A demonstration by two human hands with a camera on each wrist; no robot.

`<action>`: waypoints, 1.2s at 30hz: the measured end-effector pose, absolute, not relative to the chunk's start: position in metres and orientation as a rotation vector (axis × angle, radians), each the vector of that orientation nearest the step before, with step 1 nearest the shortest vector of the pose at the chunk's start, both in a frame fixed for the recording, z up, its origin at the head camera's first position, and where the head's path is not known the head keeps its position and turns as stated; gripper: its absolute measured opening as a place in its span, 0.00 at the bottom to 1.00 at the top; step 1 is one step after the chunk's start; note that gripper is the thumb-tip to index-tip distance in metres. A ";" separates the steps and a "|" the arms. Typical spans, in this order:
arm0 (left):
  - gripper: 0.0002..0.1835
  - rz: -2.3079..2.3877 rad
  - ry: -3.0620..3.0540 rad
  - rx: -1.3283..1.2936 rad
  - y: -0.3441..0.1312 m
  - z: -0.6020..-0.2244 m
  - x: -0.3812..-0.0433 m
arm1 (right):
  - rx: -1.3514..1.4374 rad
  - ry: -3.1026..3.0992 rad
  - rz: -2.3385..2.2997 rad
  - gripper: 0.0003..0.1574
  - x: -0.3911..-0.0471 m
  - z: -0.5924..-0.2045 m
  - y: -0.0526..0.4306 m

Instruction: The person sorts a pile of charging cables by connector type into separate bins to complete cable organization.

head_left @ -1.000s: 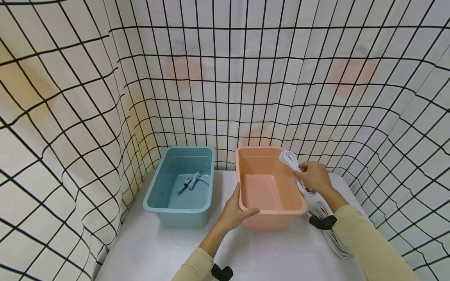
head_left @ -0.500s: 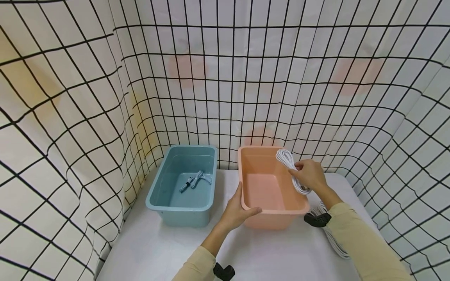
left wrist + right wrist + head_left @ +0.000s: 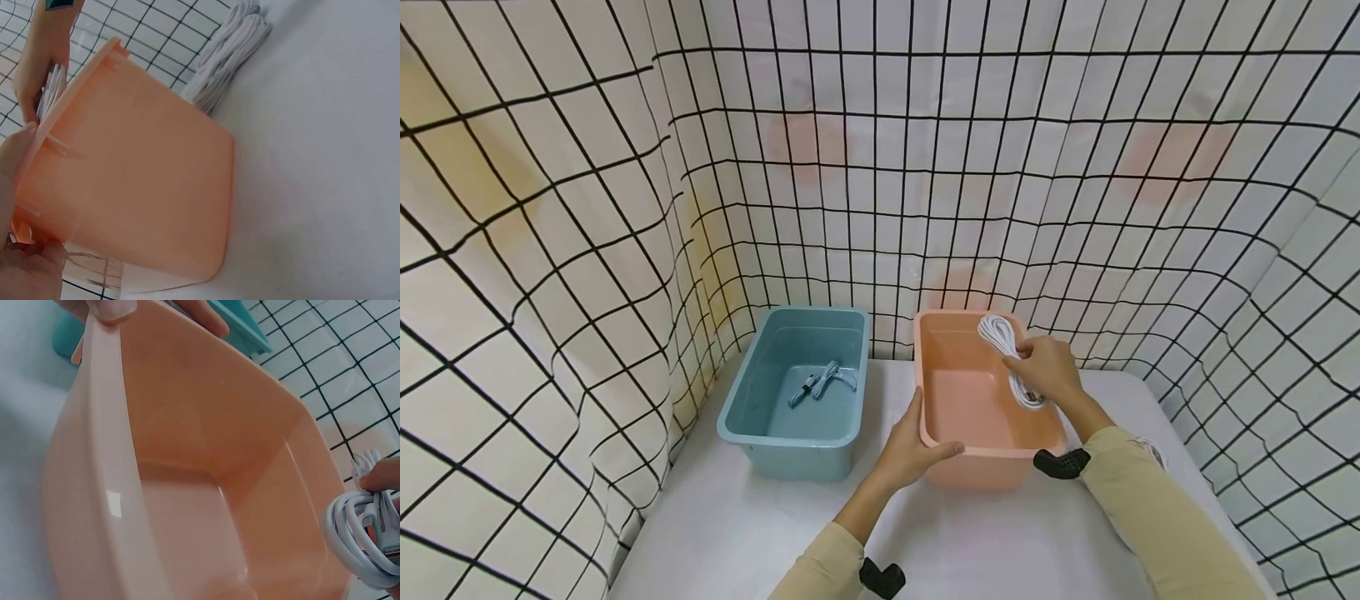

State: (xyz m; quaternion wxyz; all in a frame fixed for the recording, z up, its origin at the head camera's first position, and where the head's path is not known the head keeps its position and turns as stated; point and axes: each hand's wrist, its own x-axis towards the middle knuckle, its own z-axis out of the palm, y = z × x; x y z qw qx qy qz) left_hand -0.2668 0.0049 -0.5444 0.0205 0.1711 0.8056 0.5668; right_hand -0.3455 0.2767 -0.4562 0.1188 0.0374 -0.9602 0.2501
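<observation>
We saw white walls crossed by a black grid [image 3: 889,208] rising around the back and sides of a pale tabletop [image 3: 985,542]. Toward its back edge we had two bins side by side, a little apart: a blue bin [image 3: 797,462] nearer the left edge, and an orange bin [image 3: 977,477] right of the middle.

At the orange bin's near left corner, our left hand [image 3: 910,450] kept a narrow grip on the rim, thumb over the front and fingers curled beneath on the side. Our right hand [image 3: 1047,367] had a white cable coil [image 3: 1000,332] pinched between thumb and fingers, the grip closed down to the coil's thickness. The coil slanted over the right part of the orange bin's opening; whether it touched the rim, we could not quite tell.

Toward the tabletop's right edge, beside the orange bin, lay a larger cable bundle [image 3: 228,50], mostly hidden from above by our right sleeve [image 3: 1157,508]. A small cable [image 3: 829,377] lay on the blue bin's floor.
</observation>
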 end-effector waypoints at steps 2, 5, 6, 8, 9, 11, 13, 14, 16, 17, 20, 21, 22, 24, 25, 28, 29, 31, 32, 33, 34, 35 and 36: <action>0.67 1.760 2.493 0.534 0.006 -0.544 -0.267 | 0.101 -2.811 0.747 0.23 -0.347 -0.456 0.273; 0.67 1.769 2.480 0.532 0.006 -0.543 -0.267 | 0.110 -2.818 0.790 0.27 -0.350 -0.457 0.266; 0.67 1.771 2.477 0.529 0.007 -0.543 -0.267 | 0.115 -2.817 0.804 0.28 -0.351 -0.458 0.264; 0.67 1.763 2.481 0.511 0.006 -0.542 -0.266 | 0.125 -2.816 0.822 0.27 -0.352 -0.458 0.260; 0.67 1.756 2.485 0.502 0.006 -0.542 -0.266 | 0.129 -2.812 0.829 0.27 -0.353 -0.458 0.258; 0.66 1.743 2.494 0.494 0.007 -0.541 -0.265 | 0.129 -2.806 0.829 0.25 -0.354 -0.458 0.256; 0.66 1.730 2.503 0.490 0.007 -0.540 -0.265 | 0.130 -2.804 0.837 0.24 -0.355 -0.459 0.255; 0.66 1.724 2.506 0.489 0.007 -0.540 -0.265 | 0.131 -2.805 0.842 0.23 -0.355 -0.459 0.255; 0.66 1.716 2.509 0.487 0.007 -0.539 -0.265 | 0.122 -2.814 0.853 0.23 -0.357 -0.460 0.253; 0.66 1.711 2.511 0.484 0.007 -0.539 -0.265 | 0.116 -2.818 0.864 0.23 -0.357 -0.461 0.252; 0.66 1.704 2.511 0.476 0.007 -0.538 -0.264 | 0.115 -2.834 0.880 0.24 -0.358 -0.463 0.248; 0.66 1.707 2.509 0.475 0.007 -0.538 -0.264 | 0.115 -2.837 0.879 0.24 -0.358 -0.464 0.247; 0.65 1.711 2.509 0.476 0.007 -0.538 -0.264 | 0.112 -2.838 0.877 0.24 -0.359 -0.464 0.246; 0.65 1.716 2.508 0.476 0.006 -0.538 -0.265 | 0.111 -2.840 0.863 0.25 -0.360 -0.466 0.243; 0.65 1.720 2.509 0.478 0.006 -0.538 -0.265 | 0.110 -2.841 0.851 0.25 -0.361 -0.466 0.243; 0.66 1.721 2.509 0.483 0.006 -0.538 -0.266 | 0.104 -2.837 0.846 0.25 -0.363 -0.467 0.240; 0.66 1.719 2.506 0.481 0.006 -0.538 -0.266 | 0.107 -2.835 0.851 0.25 -0.363 -0.468 0.239; 0.65 1.717 2.503 0.478 0.006 -0.539 -0.266 | 0.114 -2.833 0.860 0.25 -0.364 -0.468 0.236; 0.65 1.714 2.501 0.477 0.006 -0.539 -0.266 | 0.118 -2.829 0.863 0.24 -0.364 -0.468 0.235; 0.65 1.710 2.502 0.475 0.006 -0.540 -0.266 | 0.119 -2.828 0.867 0.24 -0.365 -0.469 0.233; 0.65 1.709 2.503 0.471 0.006 -0.540 -0.266 | 0.122 -2.825 0.872 0.24 -0.365 -0.469 0.232; 0.66 1.706 2.506 0.469 0.006 -0.541 -0.266 | 0.128 -2.824 0.871 0.24 -0.366 -0.469 0.231; 0.66 1.705 2.508 0.470 0.006 -0.542 -0.266 | 0.132 -2.822 0.868 0.24 -0.367 -0.469 0.230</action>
